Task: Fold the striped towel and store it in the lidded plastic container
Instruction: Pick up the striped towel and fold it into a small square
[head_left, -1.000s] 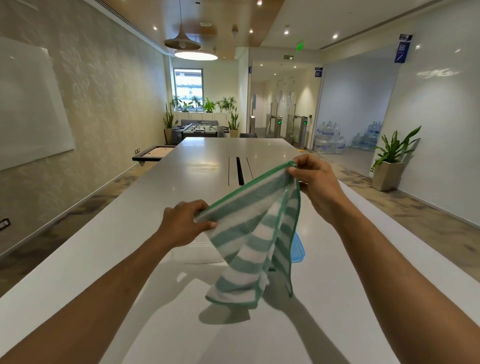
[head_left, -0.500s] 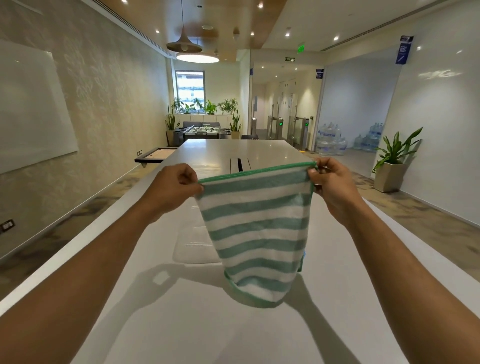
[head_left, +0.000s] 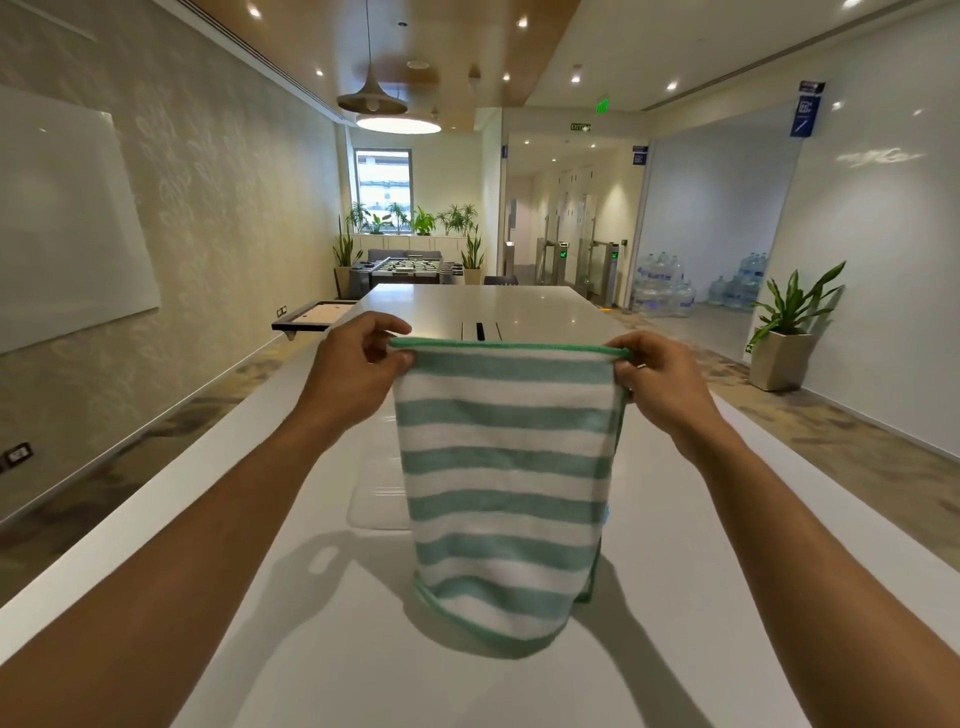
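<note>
A green-and-white striped towel (head_left: 506, 478) hangs flat in the air above the long white table (head_left: 519, 306), stretched between my hands. My left hand (head_left: 353, 374) pinches its top left corner and my right hand (head_left: 660, 379) pinches its top right corner. The towel's bottom hem curls just above the tabletop. Behind the towel lies the clear plastic container (head_left: 376, 488), only its left part showing. A sliver of blue (head_left: 608, 512), probably the lid, peeks out at the towel's right edge.
A cable slot (head_left: 479, 330) runs along the table's middle, farther away. A potted plant (head_left: 784, 338) stands on the floor to the right. A wall board (head_left: 67, 218) hangs on the left; a foosball table (head_left: 408, 267) is at the far end.
The towel went from hanging bunched and slanted to spread flat and level. My left hand rose and moved left, my right hand moved right, pulling the top edge taut.
</note>
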